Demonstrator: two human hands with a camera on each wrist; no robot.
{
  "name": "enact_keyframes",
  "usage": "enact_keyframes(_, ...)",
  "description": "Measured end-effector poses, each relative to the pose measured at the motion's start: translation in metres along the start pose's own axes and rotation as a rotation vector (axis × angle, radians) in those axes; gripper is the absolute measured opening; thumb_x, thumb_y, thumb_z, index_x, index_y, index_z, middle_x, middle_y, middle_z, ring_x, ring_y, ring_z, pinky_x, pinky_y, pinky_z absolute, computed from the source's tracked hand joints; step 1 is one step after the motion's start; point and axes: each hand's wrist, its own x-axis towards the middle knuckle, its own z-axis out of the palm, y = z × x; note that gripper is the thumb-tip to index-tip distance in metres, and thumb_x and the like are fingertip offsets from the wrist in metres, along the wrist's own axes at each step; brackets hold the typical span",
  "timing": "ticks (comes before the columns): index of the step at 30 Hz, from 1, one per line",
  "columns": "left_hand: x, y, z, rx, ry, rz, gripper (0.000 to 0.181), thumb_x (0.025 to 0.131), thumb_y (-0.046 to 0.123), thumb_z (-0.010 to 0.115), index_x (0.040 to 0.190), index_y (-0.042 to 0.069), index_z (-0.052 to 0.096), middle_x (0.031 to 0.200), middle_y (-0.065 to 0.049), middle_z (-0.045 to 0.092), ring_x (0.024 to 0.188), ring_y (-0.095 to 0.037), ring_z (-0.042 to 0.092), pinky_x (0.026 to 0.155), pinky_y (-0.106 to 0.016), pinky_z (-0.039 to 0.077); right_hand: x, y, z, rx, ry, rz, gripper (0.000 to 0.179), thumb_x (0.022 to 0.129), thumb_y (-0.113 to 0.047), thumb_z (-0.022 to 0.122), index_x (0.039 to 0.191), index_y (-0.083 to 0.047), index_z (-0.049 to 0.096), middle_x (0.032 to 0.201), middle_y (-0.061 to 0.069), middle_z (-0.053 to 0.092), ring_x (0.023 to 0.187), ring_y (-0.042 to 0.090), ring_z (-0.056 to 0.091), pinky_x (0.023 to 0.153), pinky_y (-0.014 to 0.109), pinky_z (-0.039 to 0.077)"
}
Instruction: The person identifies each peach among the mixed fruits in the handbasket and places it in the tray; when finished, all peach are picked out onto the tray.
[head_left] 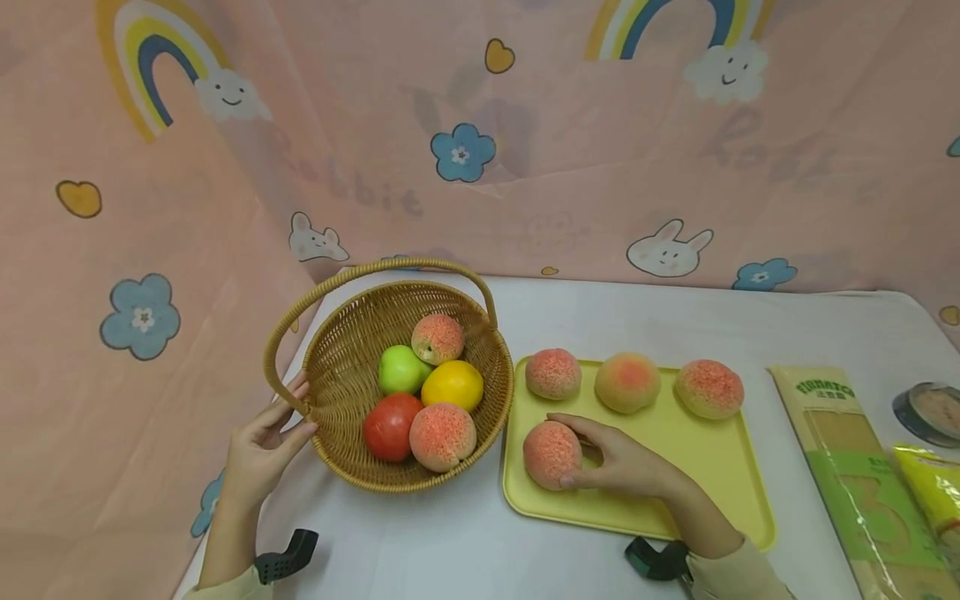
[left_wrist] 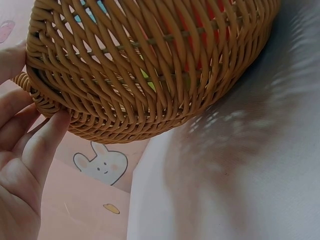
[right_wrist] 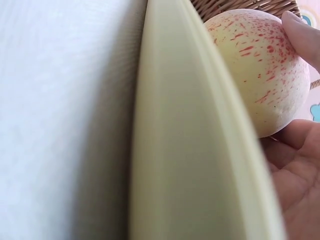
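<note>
A wicker basket (head_left: 341, 333) with an arched handle stands tilted at centre left. Inside lie two speckled peaches, the front peach (head_left: 442, 437) beside a red tomato-like fruit (head_left: 392, 427), with a yellow lemon (head_left: 453, 386) and a green apple (head_left: 402, 370). My left hand (head_left: 262, 446) pinches the basket's left rim by the handle's base, thumb outside in the left wrist view. On the yellow tray (head_left: 705, 467), my right hand (head_left: 626, 460) grips a pink peach (head_left: 551, 455) between thumb and fingers. In the right wrist view, the tray's edge hides part of this peach (right_wrist: 265, 70).
Three more peaches line the tray's far side: a left peach (head_left: 553, 373), a middle peach (head_left: 627, 382) and a right peach (head_left: 709, 388). Right of the tray lie a noodle packet (head_left: 862, 467), a yellow bag (head_left: 933, 487) and a round tin (head_left: 930, 412). A patterned pink cloth hangs behind.
</note>
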Motion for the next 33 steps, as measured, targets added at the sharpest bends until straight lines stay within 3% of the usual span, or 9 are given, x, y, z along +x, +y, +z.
enact_keyframes(8, -0.001, 0.000, 0.000, 0.008, 0.006, 0.003, 0.048, 0.080, -0.023, 0.057, 0.124, -0.027, 0.039, 0.147, -0.012, 0.043, 0.138, -0.012, 0.037, 0.095, -0.022, 0.050, 0.002, -0.001, 0.002, -0.012, 0.003, 0.005, 0.076, 0.084, -0.027, 0.072, 0.145, -0.003, 0.034, 0.142, 0.012, 0.047, 0.130, 0.031, 0.045, 0.107, 0.022, 0.039)
enact_keyframes(15, -0.001, -0.002, -0.001, 0.005, 0.002, 0.032, 0.046, 0.080, -0.024, 0.056, 0.123, -0.028, 0.040, 0.146, -0.012, 0.044, 0.138, -0.013, 0.037, 0.094, -0.021, 0.050, 0.000, -0.006, 0.001, -0.095, 0.054, 0.025, 0.079, 0.082, -0.032, 0.074, 0.144, -0.004, 0.036, 0.146, 0.012, 0.043, 0.135, 0.033, 0.040, 0.112, 0.043, 0.034)
enact_keyframes(22, 0.000, -0.005, -0.001, -0.002, -0.013, 0.054, 0.045, 0.081, -0.024, 0.055, 0.123, -0.029, 0.039, 0.146, -0.014, 0.043, 0.138, -0.013, 0.037, 0.094, -0.021, 0.050, -0.005, -0.020, -0.004, -0.107, 0.115, -0.063, 0.074, 0.083, -0.028, 0.074, 0.143, -0.003, 0.037, 0.146, 0.016, 0.042, 0.134, 0.035, 0.039, 0.112, 0.035, 0.035)
enact_keyframes(28, 0.001, -0.002, 0.000, -0.003, -0.010, 0.026, 0.047, 0.080, -0.024, 0.056, 0.124, -0.028, 0.039, 0.146, -0.011, 0.044, 0.137, -0.013, 0.039, 0.093, -0.022, 0.050, -0.005, -0.044, -0.012, -0.204, 0.157, -0.127, 0.074, 0.081, -0.026, 0.075, 0.143, -0.008, 0.039, 0.146, 0.009, 0.044, 0.133, 0.028, 0.042, 0.109, 0.041, 0.040)
enact_keyframes(33, 0.001, -0.001, 0.000, 0.009, 0.001, -0.002, 0.048, 0.080, -0.024, 0.056, 0.125, -0.027, 0.040, 0.146, -0.011, 0.043, 0.137, -0.013, 0.039, 0.094, -0.023, 0.050, 0.004, -0.069, -0.022, -0.247, 0.131, -0.201, 0.072, 0.082, -0.022, 0.075, 0.143, -0.011, 0.039, 0.146, 0.006, 0.044, 0.132, 0.024, 0.044, 0.108, 0.045, 0.040)
